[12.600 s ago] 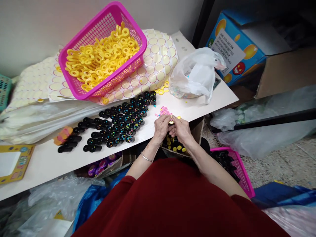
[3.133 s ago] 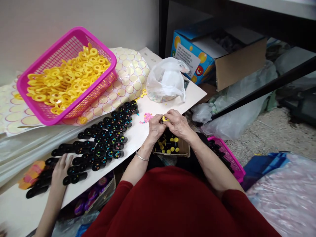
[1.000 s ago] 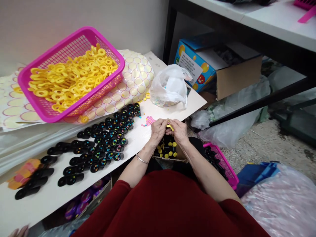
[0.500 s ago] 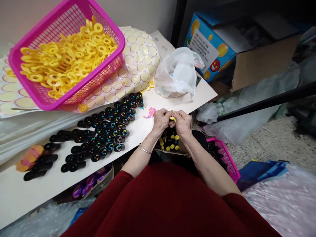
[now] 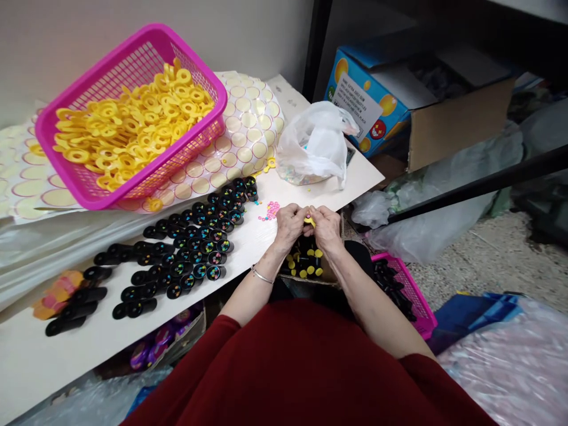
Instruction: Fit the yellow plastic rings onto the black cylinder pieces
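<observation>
My left hand and my right hand meet over the table's front edge, fingers pinched together. Between them is a small yellow plastic piece, partly covered by the fingertips; a pinkish spot shows at its middle. Just below the hands, a cardboard box holds black tubes with yellow ends. To the left of my left hand lies a little pile of pink beads. Rows of upright black tubes with coloured bits inside stand further left on the table.
A pink basket of yellow ring-ended pieces rests on sticker sheets. Behind my hands sits a white plastic bag. A blue carton stands at the back right. By my right leg is another pink basket with black parts.
The view has tilted slightly, so the table things appear lower. Both hands keep their pinch on the yellow piece, with only small finger shifts.
</observation>
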The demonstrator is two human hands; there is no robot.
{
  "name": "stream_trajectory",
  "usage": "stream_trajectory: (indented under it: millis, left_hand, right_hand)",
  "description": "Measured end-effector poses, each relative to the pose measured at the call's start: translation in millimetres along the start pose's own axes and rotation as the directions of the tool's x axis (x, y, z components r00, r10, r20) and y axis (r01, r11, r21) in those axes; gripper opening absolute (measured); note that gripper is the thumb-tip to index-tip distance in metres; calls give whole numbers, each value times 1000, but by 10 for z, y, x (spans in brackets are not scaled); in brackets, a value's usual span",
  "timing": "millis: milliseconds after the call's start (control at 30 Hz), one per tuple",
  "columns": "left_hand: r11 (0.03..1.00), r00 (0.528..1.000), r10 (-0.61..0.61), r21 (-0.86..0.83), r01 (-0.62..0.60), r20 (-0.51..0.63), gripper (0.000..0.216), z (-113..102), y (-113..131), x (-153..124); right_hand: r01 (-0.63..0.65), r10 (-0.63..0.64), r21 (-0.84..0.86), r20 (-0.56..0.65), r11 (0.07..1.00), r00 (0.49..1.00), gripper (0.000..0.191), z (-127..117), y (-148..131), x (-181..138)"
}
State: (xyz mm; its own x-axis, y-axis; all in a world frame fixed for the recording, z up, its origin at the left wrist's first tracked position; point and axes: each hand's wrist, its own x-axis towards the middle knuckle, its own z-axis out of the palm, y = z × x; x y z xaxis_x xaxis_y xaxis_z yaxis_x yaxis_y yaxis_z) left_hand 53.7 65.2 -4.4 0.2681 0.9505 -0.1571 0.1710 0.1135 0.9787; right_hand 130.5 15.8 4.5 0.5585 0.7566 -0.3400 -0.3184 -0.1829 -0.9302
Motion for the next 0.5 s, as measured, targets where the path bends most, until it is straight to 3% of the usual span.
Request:
stream_trajectory:
  millis: [133, 233, 367, 500]
  left_hand:
    - [999, 1000, 8, 32, -7, -24, 33, 13, 12, -2]
    - [997, 997, 74, 27, -73, -30, 33, 13, 16, -34]
    - [993, 991, 79, -100, -69, 108, 36, -56, 10, -83]
    - [980, 968, 58, -199, -8, 242, 30, -188, 7, -116]
  right_hand:
    - [-22, 22, -3, -22, 1000, 1000, 30, 15, -43, 4]
    - [-51, 51, 31, 29, 998, 998, 30, -11, -97, -40]
    - [-48, 39, 60, 136, 997, 990, 33, -81, -134, -70]
    - [-52, 47, 32, 148, 998, 988, 34, -119, -134, -49]
